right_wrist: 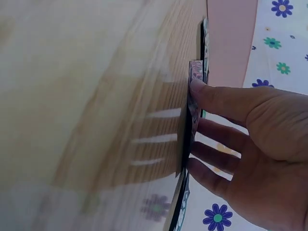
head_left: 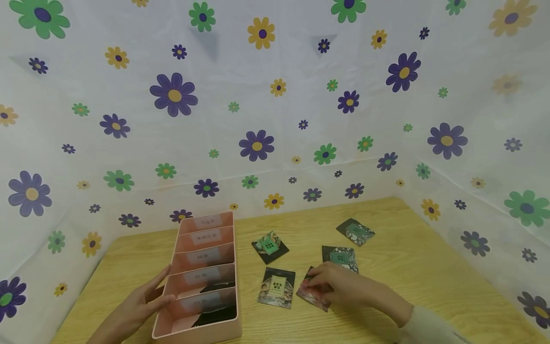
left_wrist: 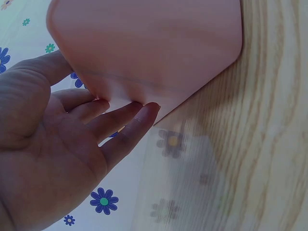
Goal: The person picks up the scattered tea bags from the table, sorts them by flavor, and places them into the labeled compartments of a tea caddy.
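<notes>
A pink divided box (head_left: pixel 238 306) stands on the table, with paper labels along its compartments. My left hand (head_left: pixel 139 306) holds its left side; in the left wrist view, fingertips press the outer wall (left_wrist: pixel 154 53) and the thumb reaches over the rim. Dark sachets (head_left: pixel 216 316) lie in the two nearest compartments. My right hand (head_left: pixel 343 286) pinches a pink-and-black tea sachet (head_left: pixel 312 295) lying at the table; in the right wrist view, the thumb is on the printed face of this sachet (right_wrist: pixel 196 72) and the fingers touch its edge. Part of it is hidden by the hand.
Beside the box lie a green-labelled sachet (head_left: pixel 269 246) and a cream-labelled sachet (head_left: pixel 277 287). A floral black sachet (head_left: pixel 339 255) lies partly behind my right hand, another (head_left: pixel 355 231) farther back. A flower-patterned white sheet (head_left: pixel 292 110) surrounds the wooden table (head_left: pixel 412 258).
</notes>
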`<state>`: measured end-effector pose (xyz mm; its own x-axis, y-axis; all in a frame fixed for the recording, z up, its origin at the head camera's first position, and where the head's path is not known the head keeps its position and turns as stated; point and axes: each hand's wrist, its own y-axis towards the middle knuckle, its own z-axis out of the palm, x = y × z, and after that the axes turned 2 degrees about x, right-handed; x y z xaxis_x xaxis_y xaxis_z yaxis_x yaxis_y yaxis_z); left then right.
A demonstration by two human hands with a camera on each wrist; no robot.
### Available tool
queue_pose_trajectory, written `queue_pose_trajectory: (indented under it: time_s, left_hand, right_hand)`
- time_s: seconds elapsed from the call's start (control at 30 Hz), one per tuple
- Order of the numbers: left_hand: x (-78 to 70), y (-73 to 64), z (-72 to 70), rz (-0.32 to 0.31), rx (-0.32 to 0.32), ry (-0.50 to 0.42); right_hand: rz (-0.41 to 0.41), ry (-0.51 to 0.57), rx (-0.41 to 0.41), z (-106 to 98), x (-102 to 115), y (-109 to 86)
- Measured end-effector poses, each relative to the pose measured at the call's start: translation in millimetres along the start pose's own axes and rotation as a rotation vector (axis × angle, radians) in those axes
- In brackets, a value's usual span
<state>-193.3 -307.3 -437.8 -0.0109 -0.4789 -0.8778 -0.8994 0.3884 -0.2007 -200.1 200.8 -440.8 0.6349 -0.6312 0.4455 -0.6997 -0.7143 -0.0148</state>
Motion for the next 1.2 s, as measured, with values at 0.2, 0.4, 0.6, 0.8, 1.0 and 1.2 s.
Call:
queue_pose_trajectory:
  time_s: [0.2, 0.4, 0.6, 0.8, 1.0, 1.2]
  left_hand:
    - [-0.3, -0.4, -0.1, 0.018, 0.002, 0.007]
    - [-0.2, -0.8, 0.0, 0.015, 0.003, 0.005]
    - [-0.3, -0.8, 0.1, 0.008, 0.001, 0.0]
    - [-1.5, -0.7, -0.9, 0.007, 0.007, 0.002]
    - [-2.0, -1.0, -1.2, 0.004, 0.005, 0.006]
    - [-2.1, 0.6, -1.0, -0.003, 0.003, 0.004]
  right_hand:
    - [0.04, -0.055, -0.103, 1.8, -0.7, 9.5]
    - [0.135, -0.077, -0.175, 4.9, 3.1, 17.6]
    - [0.262, -0.119, -0.228, 7.7, 8.1, 22.1]
    - [0.425, -0.205, -0.203, 12.9, 14.6, 29.9]
    - [0.449, -0.117, -0.211, 11.1, 13.5, 32.6]
    - [0.183, -0.146, -0.228, -7.9, 0.1, 29.9]
